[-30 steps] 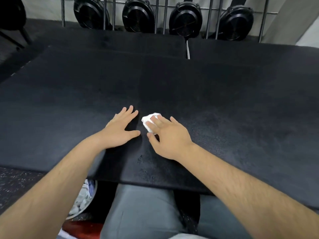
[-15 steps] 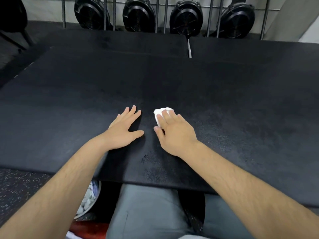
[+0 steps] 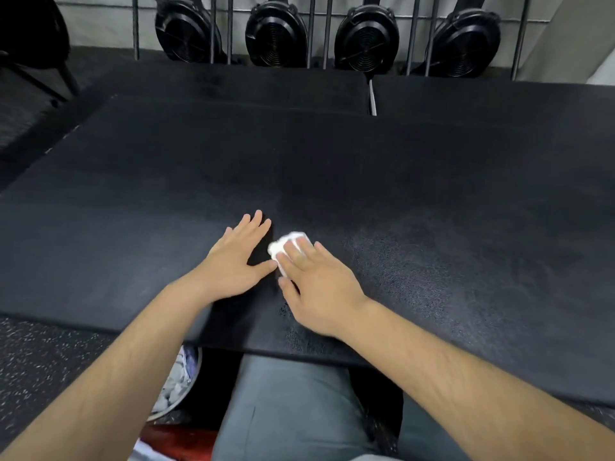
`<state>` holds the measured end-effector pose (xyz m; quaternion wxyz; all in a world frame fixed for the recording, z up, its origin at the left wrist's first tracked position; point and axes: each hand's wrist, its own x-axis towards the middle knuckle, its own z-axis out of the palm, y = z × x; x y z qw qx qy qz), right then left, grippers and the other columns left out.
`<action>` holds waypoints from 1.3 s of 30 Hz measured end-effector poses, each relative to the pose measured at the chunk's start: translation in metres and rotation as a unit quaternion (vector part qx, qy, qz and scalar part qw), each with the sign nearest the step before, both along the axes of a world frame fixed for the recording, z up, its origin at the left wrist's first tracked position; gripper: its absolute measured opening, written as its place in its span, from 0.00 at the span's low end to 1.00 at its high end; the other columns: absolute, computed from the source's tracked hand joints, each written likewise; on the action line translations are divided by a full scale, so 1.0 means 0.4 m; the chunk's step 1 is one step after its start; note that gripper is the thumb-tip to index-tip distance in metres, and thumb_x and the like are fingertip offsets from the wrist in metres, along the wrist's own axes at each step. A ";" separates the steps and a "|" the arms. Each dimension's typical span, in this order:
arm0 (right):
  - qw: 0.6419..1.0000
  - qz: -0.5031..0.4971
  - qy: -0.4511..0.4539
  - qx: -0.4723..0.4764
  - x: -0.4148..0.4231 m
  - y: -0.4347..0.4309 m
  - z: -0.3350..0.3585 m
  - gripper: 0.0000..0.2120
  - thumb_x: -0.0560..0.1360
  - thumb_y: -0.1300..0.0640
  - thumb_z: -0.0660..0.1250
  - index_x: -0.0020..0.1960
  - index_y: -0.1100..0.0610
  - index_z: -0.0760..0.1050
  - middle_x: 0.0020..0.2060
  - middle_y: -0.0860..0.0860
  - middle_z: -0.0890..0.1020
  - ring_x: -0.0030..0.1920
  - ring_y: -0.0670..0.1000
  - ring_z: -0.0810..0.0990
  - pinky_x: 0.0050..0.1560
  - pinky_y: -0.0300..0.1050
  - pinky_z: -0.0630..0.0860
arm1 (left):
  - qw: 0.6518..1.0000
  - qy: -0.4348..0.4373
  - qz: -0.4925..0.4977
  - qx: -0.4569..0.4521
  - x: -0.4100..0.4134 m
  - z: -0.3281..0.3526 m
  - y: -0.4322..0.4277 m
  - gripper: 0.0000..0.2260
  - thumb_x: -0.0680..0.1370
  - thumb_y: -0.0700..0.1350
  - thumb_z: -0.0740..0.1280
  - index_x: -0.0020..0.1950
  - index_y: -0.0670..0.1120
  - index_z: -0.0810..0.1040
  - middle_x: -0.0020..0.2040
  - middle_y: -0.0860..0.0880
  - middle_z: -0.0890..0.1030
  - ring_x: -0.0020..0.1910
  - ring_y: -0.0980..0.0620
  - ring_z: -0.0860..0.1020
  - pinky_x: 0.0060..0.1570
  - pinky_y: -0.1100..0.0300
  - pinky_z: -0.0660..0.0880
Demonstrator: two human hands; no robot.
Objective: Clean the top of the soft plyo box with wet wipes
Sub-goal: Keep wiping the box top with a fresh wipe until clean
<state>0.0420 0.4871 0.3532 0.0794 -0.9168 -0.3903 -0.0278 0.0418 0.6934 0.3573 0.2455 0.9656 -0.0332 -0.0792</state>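
Both forearms reached forward over the near edge of the soft plyo box [image 3: 432, 194]. The left hand [image 3: 238, 264] lay flat on its black top, fingers straight and slightly spread, thumb angled toward the right hand [image 3: 316, 287]. That hand pressed straight fingers onto the wet wipe [image 3: 283, 246], a white crumpled wad toward the near edge, mid-width, just beside the left thumb. The fingers hid its long axis.

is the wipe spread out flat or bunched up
Bunched up: the wet wipe is a small white wad pressed under the right hand.
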 end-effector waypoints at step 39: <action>0.999 -0.040 0.018 -0.012 0.025 0.027 -0.009 0.26 0.83 0.50 0.42 0.76 0.56 0.63 0.74 0.51 0.64 0.77 0.53 0.57 0.74 0.55 0.62 | 0.998 -0.058 0.017 -0.010 -0.118 -0.047 -0.026 0.27 0.84 0.51 0.58 0.82 0.53 0.51 0.80 0.60 0.45 0.78 0.60 0.40 0.76 0.59 0.38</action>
